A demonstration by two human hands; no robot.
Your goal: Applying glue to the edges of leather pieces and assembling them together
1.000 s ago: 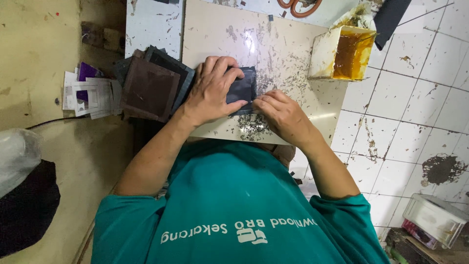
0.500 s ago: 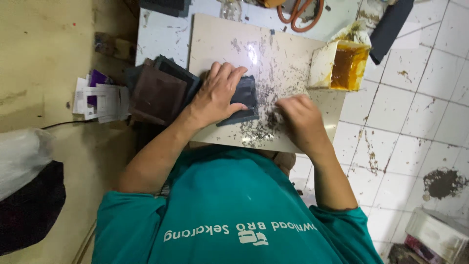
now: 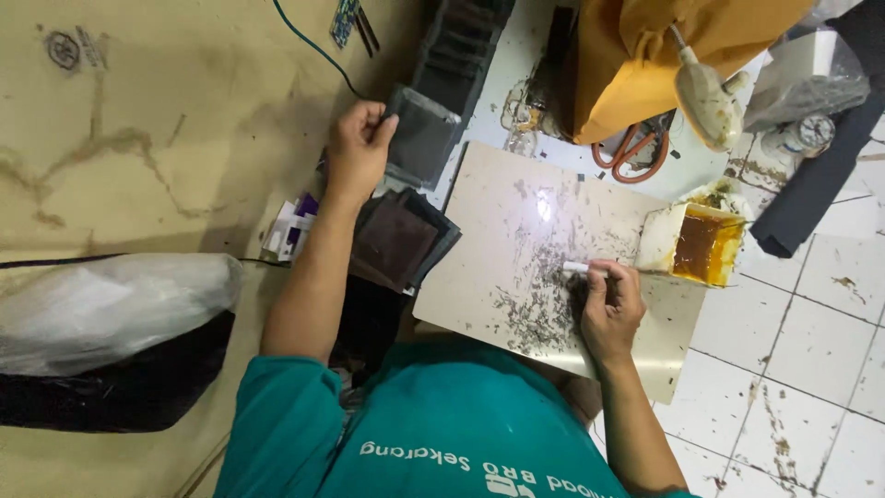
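My left hand (image 3: 357, 148) is stretched out past the far left of the board and grips a dark grey flat rectangular piece (image 3: 422, 138) by its edge. The piece hangs above a pile of dark brown and grey pieces (image 3: 401, 242). My right hand (image 3: 608, 309) rests on the beige work board (image 3: 516, 212), closed on a small white stick-like tool (image 3: 577, 267). Dark scraps and smears (image 3: 535, 309) cover the board just left of that hand.
An open white tub of amber glue (image 3: 701, 244) stands at the board's right edge. Orange-handled scissors (image 3: 634, 152) and a yellow bag (image 3: 645, 55) lie beyond it. A row of dark pieces (image 3: 461, 46) lies farther off. A clear plastic bag (image 3: 111, 309) lies at the left.
My left hand lifted the dark grey piece off the board and carried it out to the left, over the pile. My right hand stayed on the board. The view shifted.
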